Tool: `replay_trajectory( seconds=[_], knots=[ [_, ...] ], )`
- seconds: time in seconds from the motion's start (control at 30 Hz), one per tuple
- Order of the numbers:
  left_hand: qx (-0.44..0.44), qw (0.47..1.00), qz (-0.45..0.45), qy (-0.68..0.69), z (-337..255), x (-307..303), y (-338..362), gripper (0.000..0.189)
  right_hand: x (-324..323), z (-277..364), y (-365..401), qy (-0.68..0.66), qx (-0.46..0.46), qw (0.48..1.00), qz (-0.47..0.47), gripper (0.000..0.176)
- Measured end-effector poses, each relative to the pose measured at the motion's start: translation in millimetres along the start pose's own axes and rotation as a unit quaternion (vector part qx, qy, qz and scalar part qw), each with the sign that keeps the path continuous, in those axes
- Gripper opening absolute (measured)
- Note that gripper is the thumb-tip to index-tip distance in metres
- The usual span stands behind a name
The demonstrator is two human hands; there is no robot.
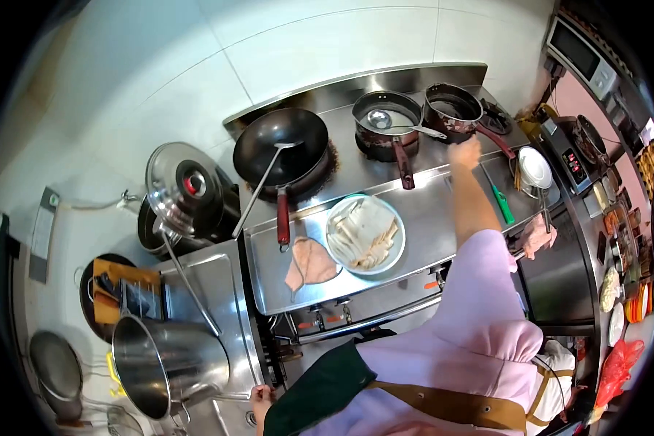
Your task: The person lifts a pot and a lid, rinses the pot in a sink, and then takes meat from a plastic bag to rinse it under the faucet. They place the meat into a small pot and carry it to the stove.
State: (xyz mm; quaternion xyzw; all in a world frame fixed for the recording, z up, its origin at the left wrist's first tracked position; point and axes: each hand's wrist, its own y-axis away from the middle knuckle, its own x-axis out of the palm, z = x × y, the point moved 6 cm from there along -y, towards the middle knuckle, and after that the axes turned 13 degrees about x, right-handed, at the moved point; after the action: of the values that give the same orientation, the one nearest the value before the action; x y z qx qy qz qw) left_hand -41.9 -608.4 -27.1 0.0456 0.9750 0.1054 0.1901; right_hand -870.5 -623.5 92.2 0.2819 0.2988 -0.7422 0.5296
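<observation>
My right hand [465,152] is raised over the back of the stove with its fingers curled; what they hold, if anything, is hidden. Just beside it are the handle end of a ladle [379,120] resting in a saucepan [389,109], and a second, dark saucepan [453,112] with a red-brown handle. Low at the left, my left hand [261,400] is closed near a thin metal rod by the sink; its grip is partly hidden. In front of me, a white bowl [365,234] of pale sliced food sits on the steel counter beside a pink cloth [311,263].
A black wok [280,145] with a long-handled ladle stands at the stove's left. A lidded pot [185,189] and a tall steel stockpot [171,367] are further left. To the right lie a green-handled tool [503,205], stacked white bowls [535,168] and another cloth [538,236].
</observation>
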Motion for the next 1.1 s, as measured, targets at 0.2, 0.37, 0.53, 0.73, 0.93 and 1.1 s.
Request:
replay_trajectory(
  seconds=[0.2,0.37,0.53,0.73,0.93,1.1],
  knots=[
    [-0.021,0.992,0.030,-0.124,41,-19,-3,0.021,-10,-52,-123,0.304,0.001,0.952,-0.043,0.051],
    [-0.044,0.993,0.052,-0.091,48,-23,-12,0.028,-19,-29,-110,0.337,-0.002,0.937,0.086,0.057],
    [-0.040,0.928,-0.355,0.107,24,-105,-30,0.045,70,-67,-128,0.145,-0.028,0.949,0.280,0.035],
    [0.018,0.839,-0.527,0.137,-36,-171,-29,0.053,43,-67,-58,0.025,-0.005,0.990,0.142,0.031],
    [0.020,0.786,-0.558,0.263,-76,-148,-13,0.050,-48,-57,-20,-0.123,-0.121,0.982,0.071,0.030],
    [0.063,0.836,-0.480,0.258,-97,-144,-9,0.050,-121,-30,34,-0.138,-0.251,0.949,0.130,0.028]
  ],
)
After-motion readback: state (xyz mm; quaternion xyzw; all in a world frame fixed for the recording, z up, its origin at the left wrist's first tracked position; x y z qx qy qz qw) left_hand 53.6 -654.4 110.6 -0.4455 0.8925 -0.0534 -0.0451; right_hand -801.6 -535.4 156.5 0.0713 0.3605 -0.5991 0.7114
